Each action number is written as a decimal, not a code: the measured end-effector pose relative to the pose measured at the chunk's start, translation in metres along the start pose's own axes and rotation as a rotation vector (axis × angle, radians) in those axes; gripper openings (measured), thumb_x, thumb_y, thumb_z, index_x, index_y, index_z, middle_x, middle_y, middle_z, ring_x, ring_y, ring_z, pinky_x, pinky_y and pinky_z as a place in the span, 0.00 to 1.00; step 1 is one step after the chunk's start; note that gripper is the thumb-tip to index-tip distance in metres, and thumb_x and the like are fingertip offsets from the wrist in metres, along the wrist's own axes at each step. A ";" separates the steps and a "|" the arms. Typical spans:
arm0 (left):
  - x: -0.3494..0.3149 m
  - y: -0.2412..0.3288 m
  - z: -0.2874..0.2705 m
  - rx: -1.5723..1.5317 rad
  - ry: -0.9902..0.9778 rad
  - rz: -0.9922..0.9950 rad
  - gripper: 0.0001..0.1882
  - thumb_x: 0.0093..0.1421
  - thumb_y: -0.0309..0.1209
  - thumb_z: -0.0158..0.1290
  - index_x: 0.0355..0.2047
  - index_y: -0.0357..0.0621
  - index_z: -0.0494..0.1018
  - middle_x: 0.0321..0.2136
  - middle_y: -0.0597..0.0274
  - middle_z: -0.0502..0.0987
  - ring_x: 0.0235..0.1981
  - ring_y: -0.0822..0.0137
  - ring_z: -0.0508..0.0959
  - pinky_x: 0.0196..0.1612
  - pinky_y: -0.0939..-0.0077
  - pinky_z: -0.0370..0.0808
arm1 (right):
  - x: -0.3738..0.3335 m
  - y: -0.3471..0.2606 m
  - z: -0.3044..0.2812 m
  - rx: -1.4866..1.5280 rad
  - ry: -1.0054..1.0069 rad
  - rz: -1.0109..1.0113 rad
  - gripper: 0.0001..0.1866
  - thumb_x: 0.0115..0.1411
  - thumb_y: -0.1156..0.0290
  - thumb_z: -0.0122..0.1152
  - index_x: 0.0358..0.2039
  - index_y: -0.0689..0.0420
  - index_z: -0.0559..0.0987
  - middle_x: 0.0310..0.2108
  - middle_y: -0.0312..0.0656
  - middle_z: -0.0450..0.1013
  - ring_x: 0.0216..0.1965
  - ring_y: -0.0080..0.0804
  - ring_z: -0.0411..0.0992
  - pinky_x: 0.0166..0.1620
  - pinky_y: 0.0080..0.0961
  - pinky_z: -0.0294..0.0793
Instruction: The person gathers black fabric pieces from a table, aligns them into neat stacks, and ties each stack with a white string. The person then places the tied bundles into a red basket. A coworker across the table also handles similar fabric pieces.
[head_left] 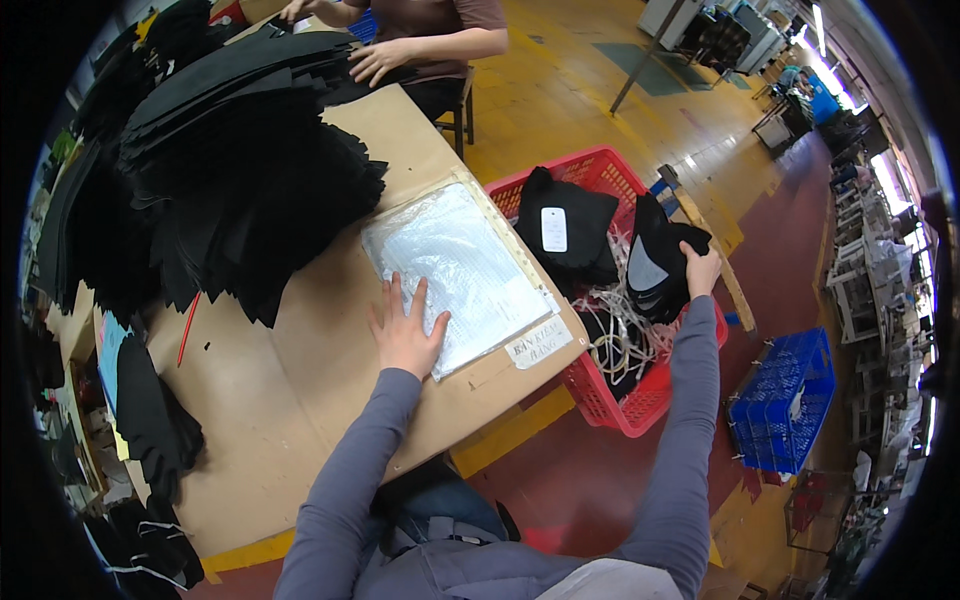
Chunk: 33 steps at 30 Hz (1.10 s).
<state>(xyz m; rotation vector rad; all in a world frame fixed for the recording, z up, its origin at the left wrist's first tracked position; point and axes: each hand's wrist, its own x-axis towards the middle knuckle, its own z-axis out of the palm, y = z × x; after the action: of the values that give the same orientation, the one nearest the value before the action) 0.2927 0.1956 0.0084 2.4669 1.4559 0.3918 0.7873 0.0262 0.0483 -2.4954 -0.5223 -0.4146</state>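
My left hand (408,330) lies flat with its fingers spread, on the table's edge of a clear plastic sleeve with printed sheets (465,270). Out to the right, my right hand (702,268) grips the side of a bundle of black fabric pieces (655,265), which has a grey patch on its face. That bundle is over a red plastic basket (625,420) beside the table. Another black fabric bundle (568,225) with a white tag rests in the basket, above a tangle of whitish strips (615,335). My right thumb and some fingertips are hidden by the cloth.
Tall stacks of black cut fabric (230,170) cover the table's far left. A smaller black stack (155,415) and a red pen (188,330) lie nearer. Another person's hand (385,60) touches the far pile. A blue crate (785,400) stands on the floor at right.
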 end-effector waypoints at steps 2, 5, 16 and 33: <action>0.000 0.001 0.000 0.006 0.002 0.003 0.33 0.62 0.52 0.50 0.65 0.57 0.62 0.69 0.50 0.50 0.71 0.53 0.48 0.68 0.41 0.42 | 0.008 -0.013 -0.029 0.048 0.090 -0.007 0.37 0.44 0.53 0.74 0.46 0.72 0.77 0.43 0.64 0.76 0.49 0.58 0.73 0.55 0.43 0.69; 0.000 0.004 0.002 -0.022 0.004 0.014 0.33 0.62 0.53 0.50 0.65 0.58 0.62 0.69 0.51 0.50 0.71 0.54 0.48 0.68 0.41 0.41 | 0.015 -0.044 -0.075 0.125 0.245 -0.106 0.33 0.43 0.57 0.76 0.41 0.72 0.79 0.39 0.59 0.78 0.45 0.53 0.76 0.51 0.39 0.72; -0.012 -0.089 -0.005 -2.267 0.157 -0.487 0.37 0.66 0.41 0.50 0.70 0.46 0.48 0.70 0.55 0.53 0.69 0.52 0.55 0.69 0.67 0.51 | -0.132 -0.154 -0.179 0.767 -0.366 -1.066 0.16 0.45 0.77 0.70 0.38 0.59 0.83 0.49 0.48 0.76 0.53 0.46 0.73 0.55 0.38 0.72; -0.097 -0.058 -0.038 -1.247 -0.168 -0.195 0.35 0.64 0.34 0.54 0.66 0.44 0.50 0.64 0.52 0.56 0.64 0.59 0.60 0.65 0.64 0.59 | -0.120 -0.103 -0.068 0.806 -1.250 -0.339 0.29 0.58 0.81 0.54 0.62 0.57 0.68 0.56 0.43 0.72 0.59 0.37 0.68 0.62 0.32 0.65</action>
<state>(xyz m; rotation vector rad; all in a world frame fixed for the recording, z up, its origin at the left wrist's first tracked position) 0.1872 0.1406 0.0143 1.3046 0.8897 0.7308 0.6235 0.0340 0.1016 -1.5865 -1.2505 1.1183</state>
